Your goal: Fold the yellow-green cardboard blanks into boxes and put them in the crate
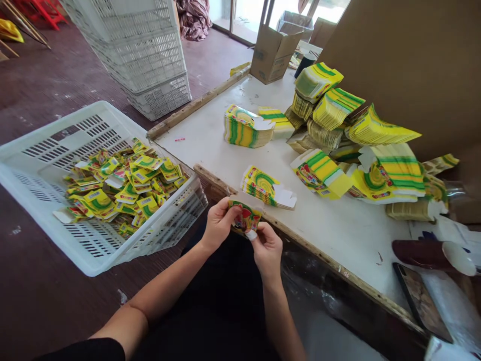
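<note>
Between my two hands, just over the table's near edge, is a small yellow and green printed carton (246, 213) with red shapes on its face and a pale flap at the top. My left hand (220, 225) grips its left side, thumb across the front. At its lower right my right hand (267, 248) pinches the edge; white tape wraps the thumb. Right behind the carton, a short stack of flat cartons (261, 185) lies on the white table (210, 155). A white plastic crate (90, 255) at my left holds many small yellow-green cartons (130, 188).
Bundles of flat cartons (323, 120) are piled at the table's right, another stack (248, 128) farther back. A cardboard box (272, 55) stands at the far end. Stacked white crates (150, 60) rise behind. A dark red cup (424, 253) and a phone (423, 301) lie at right.
</note>
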Tool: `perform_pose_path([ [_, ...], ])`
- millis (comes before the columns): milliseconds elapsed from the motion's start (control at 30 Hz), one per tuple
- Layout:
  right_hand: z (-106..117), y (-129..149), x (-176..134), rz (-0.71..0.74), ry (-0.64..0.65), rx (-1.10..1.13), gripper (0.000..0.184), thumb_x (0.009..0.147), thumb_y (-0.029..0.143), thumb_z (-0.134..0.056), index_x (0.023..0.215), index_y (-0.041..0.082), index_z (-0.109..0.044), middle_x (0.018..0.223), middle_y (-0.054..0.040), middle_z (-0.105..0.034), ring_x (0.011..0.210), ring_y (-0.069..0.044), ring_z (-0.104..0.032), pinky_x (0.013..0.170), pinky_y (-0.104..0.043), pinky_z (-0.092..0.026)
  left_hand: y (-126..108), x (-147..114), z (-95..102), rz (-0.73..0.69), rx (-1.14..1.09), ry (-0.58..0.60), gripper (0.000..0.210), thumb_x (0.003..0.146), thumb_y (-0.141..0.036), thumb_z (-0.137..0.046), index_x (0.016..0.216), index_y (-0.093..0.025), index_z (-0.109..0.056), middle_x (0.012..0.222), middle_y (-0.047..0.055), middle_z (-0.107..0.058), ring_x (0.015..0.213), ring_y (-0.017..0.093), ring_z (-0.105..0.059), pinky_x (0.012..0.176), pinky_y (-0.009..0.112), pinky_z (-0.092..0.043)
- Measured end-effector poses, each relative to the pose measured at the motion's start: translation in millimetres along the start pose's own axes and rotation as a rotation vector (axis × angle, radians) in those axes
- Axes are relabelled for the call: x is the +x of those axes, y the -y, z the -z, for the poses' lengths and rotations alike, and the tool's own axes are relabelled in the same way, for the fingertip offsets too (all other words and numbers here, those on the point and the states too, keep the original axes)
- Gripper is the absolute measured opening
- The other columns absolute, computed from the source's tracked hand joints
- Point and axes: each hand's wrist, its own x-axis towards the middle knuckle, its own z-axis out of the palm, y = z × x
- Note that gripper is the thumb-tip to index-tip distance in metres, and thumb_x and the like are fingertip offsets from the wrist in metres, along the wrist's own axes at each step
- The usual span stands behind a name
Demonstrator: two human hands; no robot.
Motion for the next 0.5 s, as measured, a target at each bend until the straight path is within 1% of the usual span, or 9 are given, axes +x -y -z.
perform_pose_path([
  [100, 22, 4, 5, 0.204, -0.028, -0.225, 0.011, 0.085, 0.016, -0.062, 0.083, 0.023, -0.07, 0.075, 0.0016, -0.07, 0.067, -0.015, -0.063, 0.063, -0.026, -0.051, -9, 5, 13.9, -0.009, 0.04, 0.085, 0.046, 0.081, -0.063, -0.063, 0.075, -0.017, -0.067, 0.07, 0.002, -0.067, 0.069, 0.016, -0.06, 0.067, 0.027, -0.05],
  [167, 36, 11, 10, 0.362, -0.051, -0.449, 0.021, 0.087, 0.01, -0.058, 0.09, 0.025, -0.073, 0.082, 0.0001, -0.072, 0.075, -0.017, -0.064, 0.07, -0.029, -0.051, -18, 9, 27.3, -0.021, 0.036, 0.144, 0.052, 0.085, -0.067, -0.055, 0.09, -0.018, -0.071, 0.09, 0.007, -0.074, 0.087, 0.021, -0.067, 0.08, 0.031, -0.052],
  [233, 45, 19, 12, 0.48, -0.058, -0.674, 0.029, 0.09, 0.007, -0.055, 0.094, 0.027, -0.075, 0.087, -0.0013, -0.073, 0.083, -0.019, -0.062, 0.076, -0.033, -0.049, -29, 11, 39.4, -0.053, 0.047, 0.21, 0.065, 0.083, -0.074, -0.048, 0.114, -0.02, -0.066, 0.111, 0.011, -0.073, 0.105, 0.026, -0.067, 0.091, 0.035, -0.051],
  [267, 45, 23, 13, 0.517, -0.044, -0.759, 0.03, 0.09, 0.006, -0.055, 0.095, 0.028, -0.075, 0.089, -0.0019, -0.074, 0.085, -0.019, -0.061, 0.078, -0.035, -0.048, -33, 11, 43.3, -0.071, 0.095, 0.252, 0.073, 0.078, -0.077, -0.051, 0.123, -0.021, -0.062, 0.12, 0.012, -0.07, 0.113, 0.028, -0.064, 0.096, 0.038, -0.049],
  [300, 44, 26, 12, 0.545, -0.018, -0.813, 0.03, 0.091, 0.007, -0.055, 0.095, 0.028, -0.075, 0.091, -0.0023, -0.074, 0.088, -0.02, -0.061, 0.08, -0.036, -0.047, -38, 11, 45.1, -0.083, 0.184, 0.303, 0.081, 0.071, -0.078, -0.06, 0.129, -0.021, -0.057, 0.127, 0.013, -0.066, 0.12, 0.031, -0.06, 0.102, 0.041, -0.047],
  [367, 36, 28, 8, 0.595, 0.061, -0.822, 0.028, 0.092, 0.008, -0.056, 0.094, 0.029, -0.074, 0.091, -0.0022, -0.073, 0.091, -0.021, -0.06, 0.084, -0.038, -0.046, -42, 8, 42.2, -0.07, 0.433, 0.415, 0.096, 0.054, -0.066, -0.082, 0.134, -0.022, -0.052, 0.136, 0.015, -0.06, 0.127, 0.036, -0.055, 0.109, 0.048, -0.041],
  [400, 31, 28, 5, 0.615, 0.101, -0.79, 0.028, 0.092, 0.008, -0.056, 0.094, 0.03, -0.074, 0.091, -0.0016, -0.073, 0.094, -0.021, -0.06, 0.087, -0.039, -0.045, -42, 6, 38.3, -0.037, 0.541, 0.466, 0.099, 0.05, -0.056, -0.089, 0.135, -0.022, -0.051, 0.137, 0.015, -0.059, 0.126, 0.036, -0.055, 0.109, 0.049, -0.041],
  [433, 26, 26, 3, 0.621, 0.12, -0.746, 0.029, 0.092, 0.008, -0.055, 0.096, 0.031, -0.073, 0.095, -0.0014, -0.072, 0.098, -0.021, -0.06, 0.092, -0.04, -0.045, -41, 3, 33.7, 0.012, 0.616, 0.508, 0.095, 0.052, -0.046, -0.09, 0.135, -0.021, -0.049, 0.135, 0.014, -0.06, 0.122, 0.036, -0.058, 0.106, 0.049, -0.044],
  [500, 21, 21, -2, 0.552, 0.055, -0.638, 0.031, 0.091, 0.013, -0.058, 0.113, 0.033, -0.068, 0.114, -0.0036, -0.068, 0.112, -0.024, -0.058, 0.101, -0.044, -0.043, -36, -1, 25.1, 0.097, 0.678, 0.535, 0.077, 0.063, -0.031, -0.082, 0.132, -0.02, -0.048, 0.125, 0.011, -0.065, 0.11, 0.031, -0.065, 0.096, 0.044, -0.052],
])
